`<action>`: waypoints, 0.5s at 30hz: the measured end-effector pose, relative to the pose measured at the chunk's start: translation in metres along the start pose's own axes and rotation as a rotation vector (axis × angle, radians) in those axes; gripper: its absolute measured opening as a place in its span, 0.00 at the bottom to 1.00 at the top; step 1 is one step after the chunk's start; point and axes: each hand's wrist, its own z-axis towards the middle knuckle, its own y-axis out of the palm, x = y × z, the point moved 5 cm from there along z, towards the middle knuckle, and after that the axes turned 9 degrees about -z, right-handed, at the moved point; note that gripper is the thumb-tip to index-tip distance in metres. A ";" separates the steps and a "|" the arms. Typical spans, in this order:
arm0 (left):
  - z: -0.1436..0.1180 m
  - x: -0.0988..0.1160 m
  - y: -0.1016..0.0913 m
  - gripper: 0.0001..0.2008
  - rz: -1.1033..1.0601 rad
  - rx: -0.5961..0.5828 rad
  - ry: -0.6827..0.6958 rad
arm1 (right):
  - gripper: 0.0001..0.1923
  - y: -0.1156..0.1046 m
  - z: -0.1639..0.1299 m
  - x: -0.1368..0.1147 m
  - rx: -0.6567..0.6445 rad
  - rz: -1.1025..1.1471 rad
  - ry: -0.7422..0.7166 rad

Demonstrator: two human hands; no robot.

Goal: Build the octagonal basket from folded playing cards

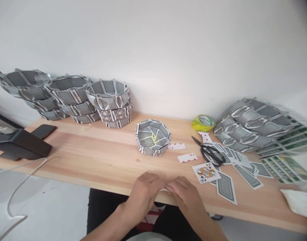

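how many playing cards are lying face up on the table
4: a queen card with its picture side up left of the grey-backed spread, two red-pip cards between it and the folded card bowl, and one by the black scissors. Others may be hidden.

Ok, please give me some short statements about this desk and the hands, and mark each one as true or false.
1. The scissors lie open on the loose cards. True.
2. The single card bowl stands on top of the stacks of bowls. False: it sits alone on the table.
3. The left hand and the right hand meet at the table's near edge. True.
4. The tape roll is blue. False: it is yellow-green.
5. The right hand holds the scissors. False: the scissors lie apart from it.
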 end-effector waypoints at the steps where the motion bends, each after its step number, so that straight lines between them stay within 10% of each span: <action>1: 0.001 -0.001 0.000 0.14 -0.048 -0.004 -0.024 | 0.14 0.000 0.001 0.000 -0.010 0.005 0.007; 15: 0.011 -0.022 -0.004 0.11 -0.544 0.075 -0.603 | 0.16 -0.001 0.010 0.020 -0.106 0.379 0.490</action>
